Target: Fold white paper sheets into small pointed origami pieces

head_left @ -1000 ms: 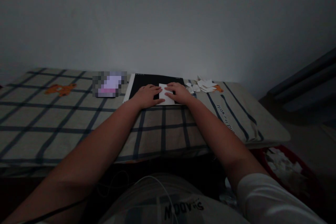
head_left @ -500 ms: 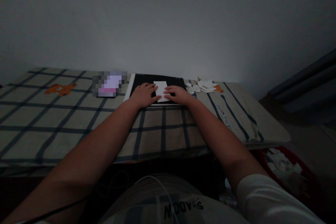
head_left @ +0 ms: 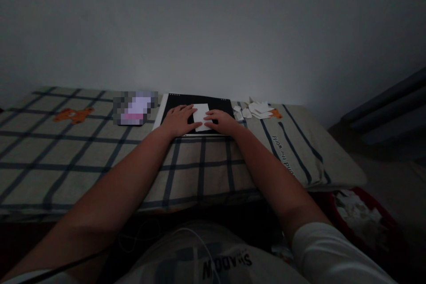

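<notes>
A small white piece of paper [head_left: 201, 112] lies upright in my line of sight on a black flat board [head_left: 188, 99] with a pale left border. My left hand [head_left: 179, 120] rests flat on the board, fingers spread, its fingertips and thumb at the paper's left edge. From the other side, my right hand [head_left: 222, 121] lies over the board with fingers and thumb apart, their tips on the paper's right part. Neither hand is closed around anything. Just right of the board sits a loose pile of white paper pieces [head_left: 259, 109].
A checked cloth [head_left: 133, 155] covers the table, which stands against a grey wall. Left of the board lies a phone [head_left: 137, 106], partly pixelated. Below the table's right end, a red bin [head_left: 386, 213] holds crumpled white paper. A thin white cable [head_left: 196, 233] crosses my lap.
The whole view has shifted slightly, so things appear a little further left. Both hands and the paper keep nearly the same places on the board.
</notes>
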The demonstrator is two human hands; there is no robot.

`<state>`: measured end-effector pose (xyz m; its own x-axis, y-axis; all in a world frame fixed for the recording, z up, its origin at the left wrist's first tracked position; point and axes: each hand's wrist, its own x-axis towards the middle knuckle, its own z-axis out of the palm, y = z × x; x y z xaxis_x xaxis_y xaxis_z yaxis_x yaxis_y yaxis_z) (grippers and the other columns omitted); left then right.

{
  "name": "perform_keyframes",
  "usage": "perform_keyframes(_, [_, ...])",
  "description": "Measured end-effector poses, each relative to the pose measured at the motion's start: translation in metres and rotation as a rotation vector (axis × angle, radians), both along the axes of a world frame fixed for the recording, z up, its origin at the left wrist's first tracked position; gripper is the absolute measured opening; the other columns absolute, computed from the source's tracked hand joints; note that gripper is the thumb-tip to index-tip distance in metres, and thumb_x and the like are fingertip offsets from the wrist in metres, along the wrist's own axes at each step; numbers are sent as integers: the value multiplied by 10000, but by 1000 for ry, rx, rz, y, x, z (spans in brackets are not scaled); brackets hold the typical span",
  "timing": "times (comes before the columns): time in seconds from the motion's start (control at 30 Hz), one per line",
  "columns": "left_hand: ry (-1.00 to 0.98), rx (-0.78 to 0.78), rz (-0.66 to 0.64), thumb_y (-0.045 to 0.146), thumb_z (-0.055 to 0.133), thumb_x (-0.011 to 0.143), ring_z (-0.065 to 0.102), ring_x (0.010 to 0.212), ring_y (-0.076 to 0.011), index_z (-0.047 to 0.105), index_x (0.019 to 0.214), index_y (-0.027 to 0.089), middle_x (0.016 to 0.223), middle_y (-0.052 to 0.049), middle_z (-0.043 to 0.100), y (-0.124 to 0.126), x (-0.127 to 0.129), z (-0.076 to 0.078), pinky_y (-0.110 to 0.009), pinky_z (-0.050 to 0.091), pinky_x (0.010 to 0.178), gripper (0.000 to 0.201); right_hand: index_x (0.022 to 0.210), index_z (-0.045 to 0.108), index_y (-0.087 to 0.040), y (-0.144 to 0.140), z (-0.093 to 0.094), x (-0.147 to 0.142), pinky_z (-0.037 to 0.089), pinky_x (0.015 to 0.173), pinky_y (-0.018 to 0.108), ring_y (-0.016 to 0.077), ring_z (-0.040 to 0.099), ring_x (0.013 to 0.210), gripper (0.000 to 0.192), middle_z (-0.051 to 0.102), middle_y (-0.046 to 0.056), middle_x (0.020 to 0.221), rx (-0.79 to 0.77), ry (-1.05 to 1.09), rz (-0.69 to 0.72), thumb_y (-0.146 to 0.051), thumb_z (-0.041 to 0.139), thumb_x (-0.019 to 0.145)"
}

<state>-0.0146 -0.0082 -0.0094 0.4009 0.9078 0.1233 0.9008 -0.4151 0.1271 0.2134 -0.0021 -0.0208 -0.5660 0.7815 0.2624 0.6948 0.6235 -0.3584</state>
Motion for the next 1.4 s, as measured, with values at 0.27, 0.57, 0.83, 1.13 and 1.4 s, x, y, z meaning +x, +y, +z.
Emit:
perform_keyframes(0.27, [28, 1, 9, 694, 399, 941, 299, 1494, -330, 381, 1564, 234, 1658, -59, 313, -2, -1, -1, -515, 250, 1190, 774, 1200, 737, -200, -7, 2, -7, 456, 1070, 416, 244, 589, 1245, 308, 642, 116, 1342, 15, 1, -33, -336, 617, 951])
perform_keyframes(0.57, [39, -19, 11, 671, 396, 954, 290, 1503, -317, 378, 1565, 238, 1662, -50, 306, -2, -4, -1, -479, 224, 1201, 749, 1229, 727, -190, -11, 0, -16, 455, 1076, 397, 244, 586, 1227, 333, 638, 116, 1324, -6, 19, -85, -318, 607, 946])
perform_keyframes(0.83, [37, -22, 4, 638, 411, 966, 292, 1504, -312, 385, 1562, 221, 1655, -53, 321, -1, -5, -4, -482, 236, 1195, 728, 1194, 743, -183, -9, -5, -16, 455, 1084, 368, 226, 609, 1203, 305, 661, 101, 1300, 9, 65, -90, -281, 612, 936])
perform_keyframes(1.13, [23, 35, -35, 542, 411, 1000, 310, 1498, -303, 477, 1500, 187, 1641, -69, 350, -2, -6, -7, -474, 263, 1201, 617, 1278, 704, -158, -19, 7, -15, 424, 1109, 412, 284, 589, 1278, 646, 625, 164, 1389, 66, -71, -64, -655, 618, 875])
perform_keyframes(1.4, [-23, 72, -42, 380, 340, 1042, 399, 1446, -294, 531, 1458, 197, 1564, -62, 480, -1, -5, -9, -482, 321, 1171, 493, 1342, 664, -216, -27, 4, -18, 342, 1157, 521, 353, 475, 1392, 669, 535, 162, 1499, 125, -181, -72, -681, 606, 865])
